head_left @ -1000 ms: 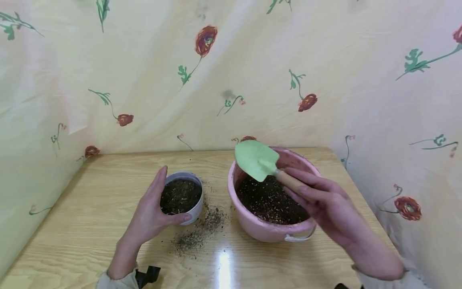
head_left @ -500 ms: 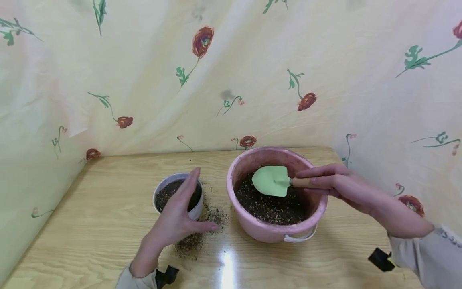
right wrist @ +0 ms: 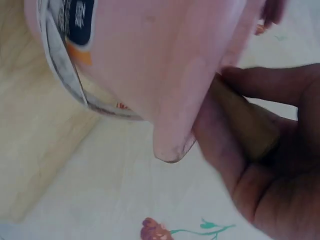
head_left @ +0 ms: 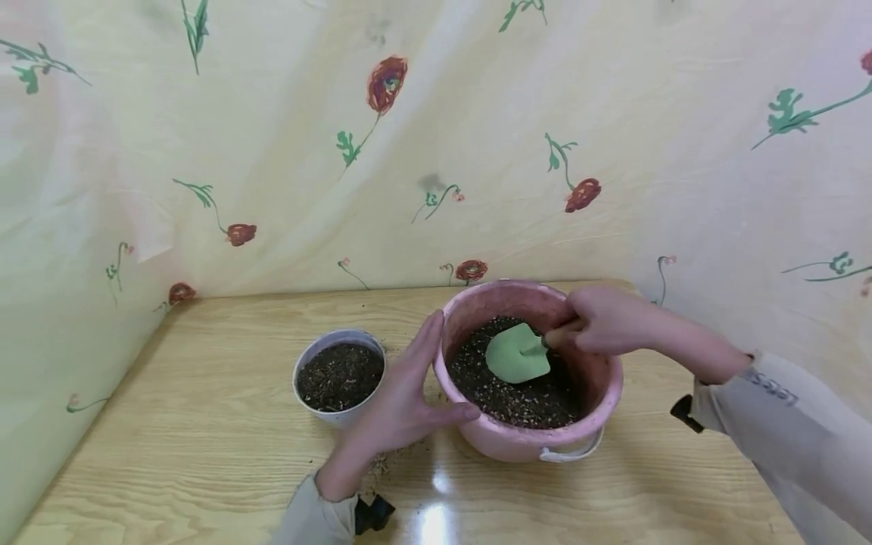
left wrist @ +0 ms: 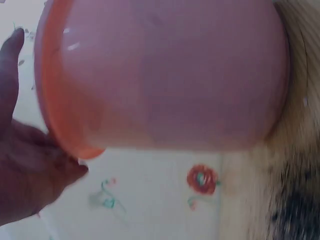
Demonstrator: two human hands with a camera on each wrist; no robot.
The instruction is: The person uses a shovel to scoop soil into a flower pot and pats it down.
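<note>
A pink bucket (head_left: 500, 446) partly filled with dark soil (head_left: 507, 405) stands at the right of the table. My right hand (head_left: 609, 322) grips the wooden handle (right wrist: 245, 120) of a small garden trowel. Its pale green blade (head_left: 518, 354) is tilted over the soil inside the bucket; whether the tip sinks in is unclear. At the bucket's left rim is my left hand (head_left: 398, 401), thumb and fingers spread wide, with fingertips at the rim. In the left wrist view that hand (left wrist: 30, 170) lies beside the rim.
Left of the bucket stands a smaller whitish pot (head_left: 334, 415) filled with soil. Spilled soil (left wrist: 295, 205) lies on the wooden table (head_left: 204, 424) between pot and bucket. The bucket has a white handle (head_left: 572, 454) hanging in front. A flowered cloth (head_left: 306, 151) hangs behind.
My left hand has moved right, from the small pot to the bucket's rim. My right hand has brought the trowel from above the bucket down into it, turning the blade.
</note>
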